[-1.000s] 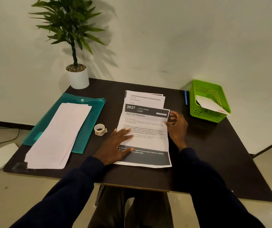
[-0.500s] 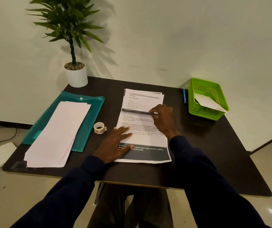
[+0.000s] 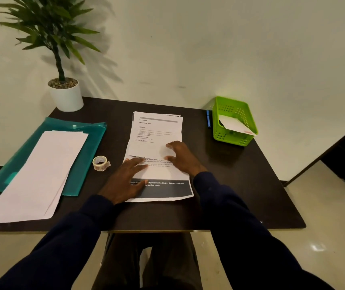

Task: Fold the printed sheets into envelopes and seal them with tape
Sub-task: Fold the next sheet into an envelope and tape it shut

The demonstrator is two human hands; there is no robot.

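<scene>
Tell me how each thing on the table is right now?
printed sheet: top part folded down, white back showing.
left hand: open, flat on the sheet's lower part.
right hand: open, pressing the folded part.
tape roll: lying untouched on the table.
green basket: holds one folded paper.
teal folder: flat under white papers.

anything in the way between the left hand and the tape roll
Nothing visible does. The tape roll sits on the dark table just left of the left hand, which lies flat on the printed sheet. Only bare tabletop shows between them. The teal folder lies beyond the roll.
</scene>
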